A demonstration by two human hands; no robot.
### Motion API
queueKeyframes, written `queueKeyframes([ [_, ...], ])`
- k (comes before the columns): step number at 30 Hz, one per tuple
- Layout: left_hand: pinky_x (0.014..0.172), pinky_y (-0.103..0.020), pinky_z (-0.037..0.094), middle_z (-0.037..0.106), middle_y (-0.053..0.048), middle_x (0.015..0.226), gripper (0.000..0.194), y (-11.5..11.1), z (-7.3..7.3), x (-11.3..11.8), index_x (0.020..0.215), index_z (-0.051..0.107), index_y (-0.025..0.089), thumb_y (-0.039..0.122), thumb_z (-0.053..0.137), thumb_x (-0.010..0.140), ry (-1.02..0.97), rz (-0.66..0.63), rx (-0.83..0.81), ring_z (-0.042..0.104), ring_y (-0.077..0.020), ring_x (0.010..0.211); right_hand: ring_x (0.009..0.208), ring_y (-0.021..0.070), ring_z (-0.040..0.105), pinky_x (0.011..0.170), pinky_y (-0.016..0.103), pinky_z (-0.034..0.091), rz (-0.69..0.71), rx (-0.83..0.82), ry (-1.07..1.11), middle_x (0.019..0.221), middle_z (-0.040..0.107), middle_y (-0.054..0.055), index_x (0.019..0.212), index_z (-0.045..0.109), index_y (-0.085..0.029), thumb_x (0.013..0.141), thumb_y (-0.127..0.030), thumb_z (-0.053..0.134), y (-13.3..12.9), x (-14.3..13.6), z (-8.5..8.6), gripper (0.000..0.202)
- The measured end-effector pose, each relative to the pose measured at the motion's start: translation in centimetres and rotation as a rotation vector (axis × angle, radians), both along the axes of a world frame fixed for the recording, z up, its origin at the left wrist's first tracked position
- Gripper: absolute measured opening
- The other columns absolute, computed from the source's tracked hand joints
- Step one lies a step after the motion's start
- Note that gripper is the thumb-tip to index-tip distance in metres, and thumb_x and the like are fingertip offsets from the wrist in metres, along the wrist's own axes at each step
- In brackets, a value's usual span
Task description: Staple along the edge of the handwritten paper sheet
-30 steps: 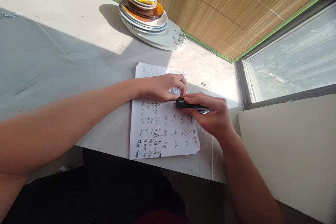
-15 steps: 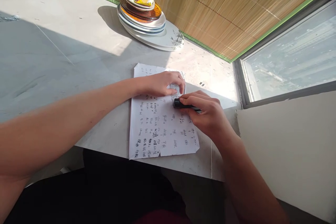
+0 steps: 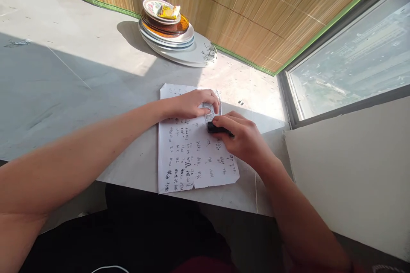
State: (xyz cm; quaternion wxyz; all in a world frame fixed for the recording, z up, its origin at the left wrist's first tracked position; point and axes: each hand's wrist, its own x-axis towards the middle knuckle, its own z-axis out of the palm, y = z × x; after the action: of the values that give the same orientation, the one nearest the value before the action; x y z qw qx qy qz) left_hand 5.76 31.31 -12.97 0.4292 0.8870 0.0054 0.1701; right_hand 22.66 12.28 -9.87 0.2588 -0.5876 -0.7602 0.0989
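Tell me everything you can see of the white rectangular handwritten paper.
The white rectangular handwritten paper lies roughly flat on the grey marbled tabletop, its near left corner at the front edge. Dark writing covers much of it, with a dense patch towards the far right. The near edge has a small notch; the near right corner looks cut off. The bare left hand appears to rest on it; the bare right hand holds a small black object over it.

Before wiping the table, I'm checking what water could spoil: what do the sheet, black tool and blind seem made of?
Sheet: paper, matt white, with handwriting and a notched edge. Black tool: probably plastic, smooth with faint sheen, partly hidden. Blind: likely bamboo or reed, matt, from its fine tan slats.
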Motion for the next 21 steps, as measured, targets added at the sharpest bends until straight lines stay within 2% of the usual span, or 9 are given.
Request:
queueKeyframes([
  [2,0.112,-0.045,0.044,0.067,-0.009,0.129,0.027,0.1,0.0,0.0,0.108,0.076,0.024,0.016,0.058,0.090,-0.001,-0.006,-0.002,0.061,-0.0277,0.124,0.097,0.0247,0.071,0.080,0.038,0.057,-0.021,-0.038,0.005,0.107,0.076,0.003,0.118,0.069,-0.030,0.092,-0.017,0.069,0.0,0.8,0.4,0.029],
  [4,0.112,-0.045,0.044,0.066,-0.009,0.128,0.028,0.1,0.0,0.0,0.107,0.076,0.024,0.015,0.056,0.089,-0.005,-0.008,-0.005,0.061,-0.0275,0.123,0.091,0.0236,0.070,0.076,0.036,0.055,-0.045,-0.106,-0.009,0.105,0.077,0.003,0.121,0.068,-0.030,0.090,-0.022,0.074,0.0,1.7,1.0,0.033],
  [10,0.112,-0.045,0.045,0.067,-0.010,0.127,0.027,0.0,0.0,0.1,0.109,0.074,0.023,0.016,0.054,0.093,0.011,-0.001,-0.019,0.061,-0.0267,0.122,0.080,0.0211,0.070,0.071,0.033,0.053,-0.053,-0.218,-0.007,0.089,0.077,0.001,0.098,0.077,-0.025,0.088,-0.025,0.079,-0.5,4.6,2.8,0.010],
  [12,0.108,-0.044,0.048,0.068,-0.011,0.123,0.023,-0.1,0.0,0.1,0.111,0.072,0.022,0.020,0.053,0.099,-0.006,0.004,-0.035,0.063,-0.0259,0.118,0.076,0.0208,0.069,0.066,0.033,0.050,-0.147,-0.240,-0.016,0.084,0.077,0.001,0.092,0.078,-0.025,0.085,-0.031,0.082,-0.8,6.2,3.2,0.011],
  [14,0.103,-0.043,0.051,0.070,-0.011,0.119,0.021,-0.3,0.4,0.0,0.113,0.070,0.021,0.028,0.052,0.106,-0.090,0.052,-0.100,0.065,-0.0254,0.112,0.067,0.0201,0.065,0.060,0.033,0.047,-0.338,-0.220,-0.005,0.076,0.073,0.001,0.088,0.078,-0.023,0.080,-0.039,0.087,-0.9,7.8,3.3,0.020],
  [16,0.098,-0.043,0.053,0.071,-0.012,0.111,0.024,-0.6,1.5,-0.1,0.109,0.068,0.019,0.038,0.052,0.111,-0.245,0.168,-0.190,0.066,-0.0255,0.106,0.061,0.0198,0.061,0.056,0.033,0.043,-0.573,-0.134,0.017,0.069,0.069,0.002,0.084,0.077,-0.022,0.076,-0.045,0.089,-0.7,8.6,3.2,0.027],
  [18,0.094,-0.044,0.055,0.071,-0.011,0.096,0.032,-1.6,3.5,-0.2,0.096,0.067,0.019,0.046,0.057,0.111,-0.421,0.312,-0.284,0.068,-0.0258,0.099,0.063,0.0207,0.060,0.058,0.035,0.043,-0.751,-0.004,0.030,0.070,0.068,0.003,0.083,0.075,-0.021,0.076,-0.045,0.086,-0.3,8.2,3.1,0.027],
  [20,0.088,-0.044,0.057,0.067,-0.008,0.083,0.038,-3.9,6.2,-0.4,0.084,0.065,0.020,0.051,0.067,0.106,-0.547,0.380,-0.403,0.068,-0.0258,0.090,0.069,0.0217,0.061,0.063,0.036,0.044,-0.810,0.108,0.053,0.075,0.069,0.004,0.085,0.072,-0.020,0.081,-0.040,0.082,0.3,6.3,3.3,0.022],
  [21,0.085,-0.044,0.058,0.066,-0.007,0.080,0.039,-5.7,7.7,-0.6,0.081,0.064,0.020,0.052,0.072,0.103,-0.578,0.364,-0.484,0.069,-0.0260,0.087,0.072,0.0217,0.061,0.065,0.036,0.044,-0.786,0.141,0.075,0.077,0.069,0.004,0.086,0.070,-0.021,0.083,-0.037,0.079,0.7,4.9,3.4,0.018],
])
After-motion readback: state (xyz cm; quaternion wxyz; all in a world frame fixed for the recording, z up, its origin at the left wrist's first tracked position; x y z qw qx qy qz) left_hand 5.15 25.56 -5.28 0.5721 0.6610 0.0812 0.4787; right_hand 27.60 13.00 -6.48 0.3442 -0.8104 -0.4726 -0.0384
